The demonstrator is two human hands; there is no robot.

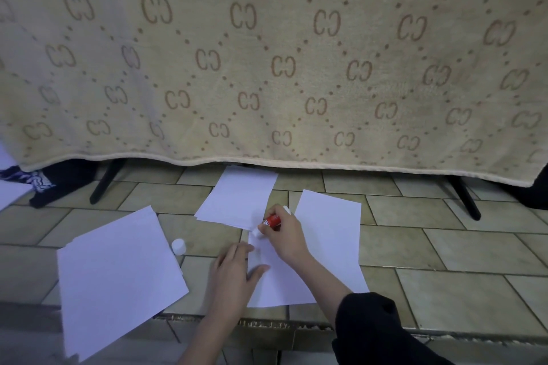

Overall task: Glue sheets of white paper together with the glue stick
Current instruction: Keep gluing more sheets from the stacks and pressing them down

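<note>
A white sheet (pixel 278 284) lies on the tiled surface in front of me. My left hand (pixel 234 272) presses flat on its left edge, fingers spread. My right hand (pixel 286 235) grips a red glue stick (pixel 271 221), whose white tip touches the sheet's top left corner. Another sheet (pixel 330 234) lies just to the right, partly under the first. A further sheet (pixel 238 197) lies behind the glue stick. A stack of white sheets (pixel 118 278) lies to the left. The glue stick's white cap (pixel 178 246) stands between the stack and my left hand.
A beige patterned blanket (pixel 267 62) hangs over a frame with black legs (pixel 105 184) behind the papers. Dark clothing (pixel 56 184) lies at the far left. The tiled ledge's front edge (pixel 267 323) runs under my forearms. More paper (pixel 10 191) shows at the left border.
</note>
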